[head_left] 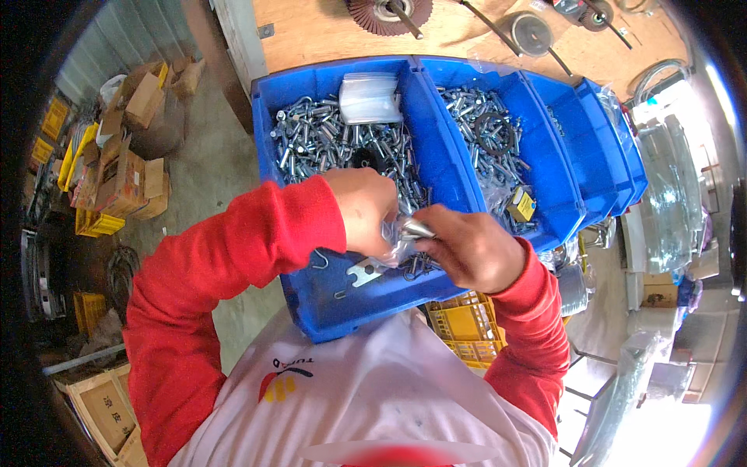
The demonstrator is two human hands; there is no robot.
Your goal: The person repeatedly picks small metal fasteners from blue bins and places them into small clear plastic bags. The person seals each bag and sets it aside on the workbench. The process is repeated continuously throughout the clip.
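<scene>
Both hands meet over the near part of a large blue bin (342, 311). My left hand (362, 208) is closed around a small clear plastic bag (401, 247), holding it by its edge. My right hand (472, 247) pinches shiny metal pins (419, 228) at the bag; their exact kind and number cannot be made out. Beneath and beyond my hands lies a heap of silvery metal fasteners (311, 144), with a stack of clear plastic bags (369, 99) on top. A flat open-ended wrench (364, 272) rests at the bin's near end, below my left hand.
More blue bins (560, 194) stand to the right, one with fasteners, a black ring (494, 131) and a small yellow box (521, 204). Behind is a wooden board (311, 31) with abrasive wheels. Yellow crates (467, 327) sit below; cardboard boxes (117, 183) lie at left.
</scene>
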